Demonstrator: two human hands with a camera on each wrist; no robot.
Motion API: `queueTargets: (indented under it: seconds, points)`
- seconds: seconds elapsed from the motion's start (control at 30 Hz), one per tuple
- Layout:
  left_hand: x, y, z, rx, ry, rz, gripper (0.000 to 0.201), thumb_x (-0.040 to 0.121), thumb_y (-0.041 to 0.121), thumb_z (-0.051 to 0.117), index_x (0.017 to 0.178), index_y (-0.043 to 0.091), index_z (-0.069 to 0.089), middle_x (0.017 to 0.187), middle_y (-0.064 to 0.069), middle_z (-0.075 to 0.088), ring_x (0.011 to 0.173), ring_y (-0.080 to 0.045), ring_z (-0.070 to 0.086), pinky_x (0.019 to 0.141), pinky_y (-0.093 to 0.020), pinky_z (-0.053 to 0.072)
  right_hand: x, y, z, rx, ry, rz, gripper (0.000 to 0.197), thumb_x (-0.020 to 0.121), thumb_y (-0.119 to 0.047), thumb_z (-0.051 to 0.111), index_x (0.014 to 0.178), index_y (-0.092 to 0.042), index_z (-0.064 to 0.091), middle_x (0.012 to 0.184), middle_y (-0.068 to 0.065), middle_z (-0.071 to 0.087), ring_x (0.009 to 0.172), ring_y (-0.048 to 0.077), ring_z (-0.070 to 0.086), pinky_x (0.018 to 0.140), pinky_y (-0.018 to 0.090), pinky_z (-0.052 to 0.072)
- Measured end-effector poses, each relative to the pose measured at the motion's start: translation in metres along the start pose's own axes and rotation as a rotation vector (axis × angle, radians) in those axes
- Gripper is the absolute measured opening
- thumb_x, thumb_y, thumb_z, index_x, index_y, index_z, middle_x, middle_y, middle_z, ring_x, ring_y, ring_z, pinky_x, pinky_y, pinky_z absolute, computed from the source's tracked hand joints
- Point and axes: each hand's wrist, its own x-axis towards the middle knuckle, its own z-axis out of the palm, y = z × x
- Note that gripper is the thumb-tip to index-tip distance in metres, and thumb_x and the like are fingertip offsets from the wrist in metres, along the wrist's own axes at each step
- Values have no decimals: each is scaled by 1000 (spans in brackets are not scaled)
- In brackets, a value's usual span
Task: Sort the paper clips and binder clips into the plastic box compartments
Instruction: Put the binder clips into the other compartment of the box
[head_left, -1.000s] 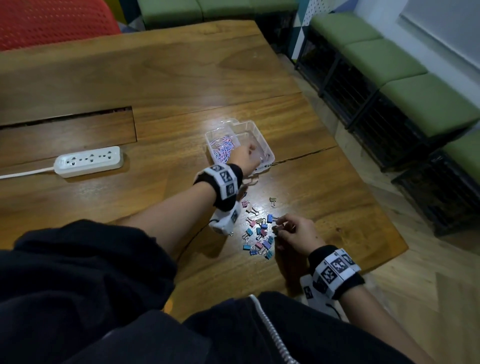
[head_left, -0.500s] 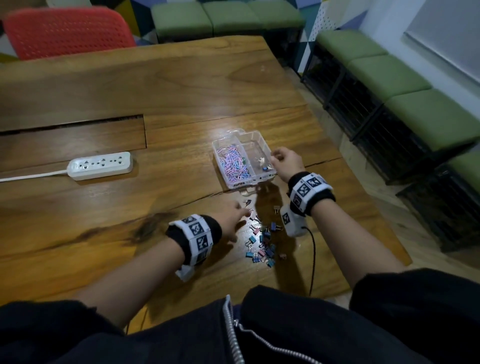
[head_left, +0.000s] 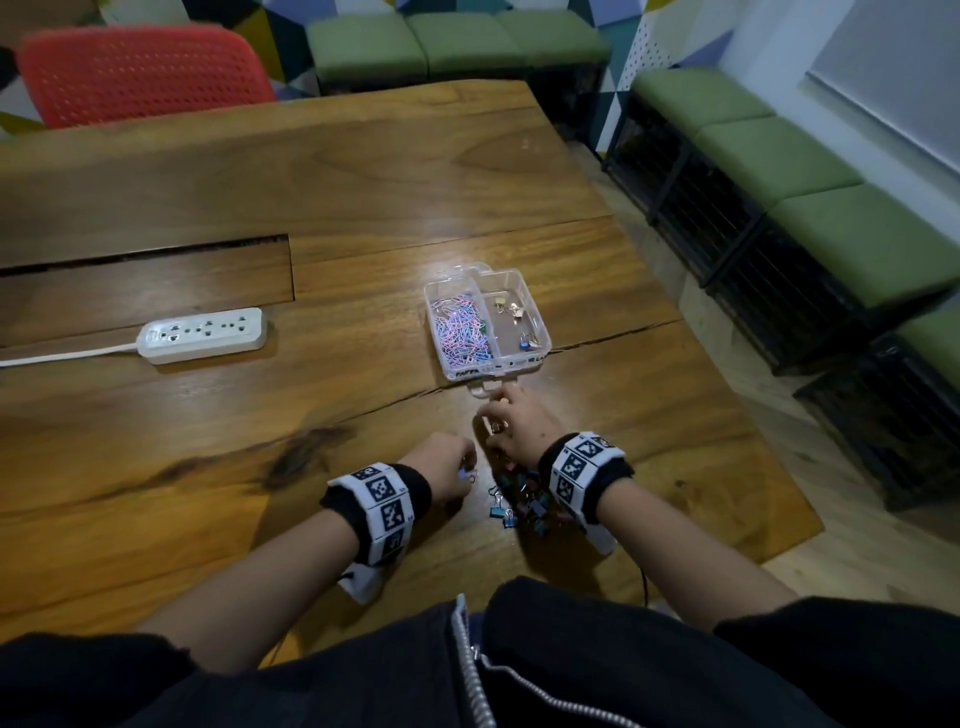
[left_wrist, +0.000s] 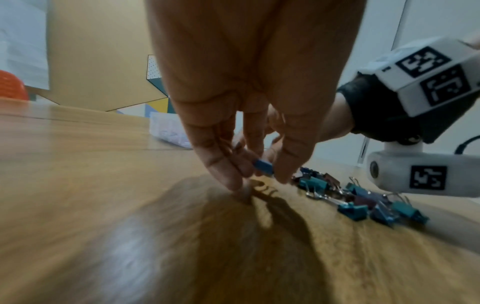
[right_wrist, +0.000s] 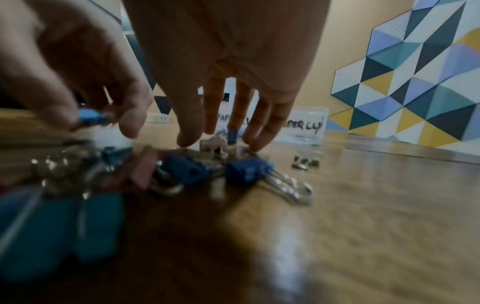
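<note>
A clear plastic box (head_left: 540, 332) lies ahead on the wooden table. Its left compartment holds pink and blue paper clips (head_left: 460, 332); its right one holds a few binder clips (head_left: 514, 312). A pile of coloured binder clips (head_left: 519, 499) (left_wrist: 363, 197) (right_wrist: 182, 170) lies near me. Left of the pile, my left hand (head_left: 465, 473) (left_wrist: 259, 174) pinches a blue binder clip (left_wrist: 263, 170) (right_wrist: 91, 119). My right hand (head_left: 493, 421) (right_wrist: 221, 142) reaches down at the pile's far end. Its fingers are spread and its tips stand either side of a small clip (right_wrist: 221, 144).
A white power strip (head_left: 202, 335) with its cord lies at the left. A red chair (head_left: 140, 73) stands beyond the table. Green benches (head_left: 779, 156) line the right side past the table's edge. A crack runs across the wood near the box.
My right hand has come back from the box's right compartment to the pile. My left hand has closed its fingers on a blue binder clip beside the pile.
</note>
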Motion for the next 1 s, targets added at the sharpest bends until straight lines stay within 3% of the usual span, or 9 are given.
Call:
queueTargets:
  seconds: [0.07, 0.13, 0.23, 0.33, 0.4, 0.6, 0.8, 0.9, 1.0]
  points:
    - [4, 5, -1, -22, 65, 13, 26, 86, 18, 56, 111, 10, 58, 112, -8, 49, 103, -23, 52, 82, -27, 45, 0, 6, 1, 59, -23, 57, 22, 82, -15, 59, 103, -8, 62, 121, 7, 48, 111, 22, 46, 98, 33, 41]
    - [10, 13, -2, -26, 127, 53, 24, 88, 19, 54, 109, 10, 60, 114, -9, 48, 105, -24, 51, 87, -31, 45, -2, 14, -2, 142, 9, 159, 16, 82, -11, 59, 95, -3, 64, 113, 8, 52, 104, 22, 49, 89, 23, 39]
    - [24, 25, -4, -18, 181, 147, 19, 88, 19, 55, 103, 11, 64, 117, -6, 52, 108, -21, 50, 91, -29, 43, -9, 30, -3, 329, 78, 359, 3, 77, -10, 66, 79, -8, 64, 96, 8, 58, 91, 20, 54, 83, 27, 44]
    - [34, 37, -6, 67, 147, 230, 17, 86, 18, 58, 100, 13, 65, 124, -2, 54, 114, -19, 49, 95, -33, 43, -21, 41, -7, 700, 101, 573, 17, 78, -5, 65, 67, -15, 56, 76, 2, 59, 73, 16, 56, 67, 28, 48]
    - [38, 42, -4, 123, 94, 258, 14, 84, 16, 59, 96, 13, 66, 125, -2, 55, 115, -20, 49, 95, -35, 44, -28, 44, -11, 881, 132, 631, 20, 78, 0, 63, 66, -13, 54, 70, 2, 57, 64, 14, 55, 62, 26, 48]
    - [28, 40, 19, 212, 93, 254, 20, 88, 8, 53, 107, 10, 60, 110, -8, 58, 99, -23, 53, 88, -35, 48, -30, 40, -31, 1023, 167, 607, 16, 79, 2, 60, 71, -11, 56, 74, 2, 57, 63, 12, 52, 58, 21, 43]
    - [21, 31, 9, -44, 45, 161, 16, 83, -1, 49, 86, 14, 54, 90, -3, 52, 85, -18, 50, 71, -25, 42, 11, 19, -76, 981, 269, 419, 13, 82, -1, 58, 73, -10, 56, 74, 1, 57, 63, 9, 53, 59, 18, 46]
    - [21, 33, -13, -200, 149, 130, 13, 82, 0, 56, 89, 11, 59, 90, -1, 54, 84, -14, 51, 73, -20, 44, 36, 13, -90, 975, 326, 411, 10, 87, -7, 54, 78, -9, 57, 77, 1, 58, 65, 10, 56, 60, 19, 50]
    - [30, 35, -43, -335, 283, 137, 15, 82, 0, 58, 95, 5, 64, 99, -7, 63, 85, -12, 53, 77, -18, 45, 51, 18, -91, 931, 353, 459, 16, 91, -11, 45, 94, -5, 59, 82, 3, 58, 71, 14, 56, 69, 28, 53]
